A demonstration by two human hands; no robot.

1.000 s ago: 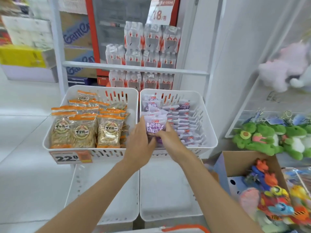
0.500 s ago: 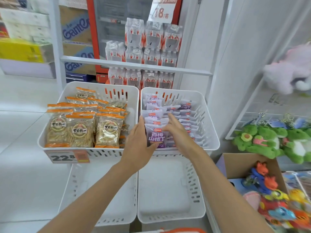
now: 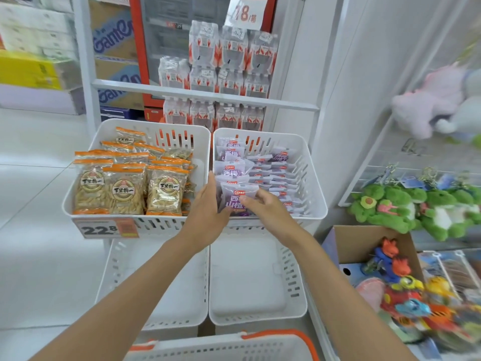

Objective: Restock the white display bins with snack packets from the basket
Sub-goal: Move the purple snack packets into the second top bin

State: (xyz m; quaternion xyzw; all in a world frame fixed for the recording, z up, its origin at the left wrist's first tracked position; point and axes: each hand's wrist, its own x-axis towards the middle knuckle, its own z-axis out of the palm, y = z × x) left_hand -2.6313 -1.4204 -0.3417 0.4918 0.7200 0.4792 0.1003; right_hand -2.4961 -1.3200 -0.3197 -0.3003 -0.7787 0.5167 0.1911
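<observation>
- Left hand (image 3: 208, 213) lay flat, fingers straight, pressed against the purple packet (image 3: 234, 198) on its left side.
- Right hand (image 3: 266, 208) pinched the packet's right edge.
- Packet stood upright in the front-left corner of the right white bin (image 3: 260, 133).

1. Bright, even overhead light; shadows are faint and soft.
2. Small glints sit on the clear snack packets (image 3: 125, 188).
3. Plush toys (image 3: 385, 204) at the right edge are smeared.
4. Straight lines bow towards the frame edges.
</observation>
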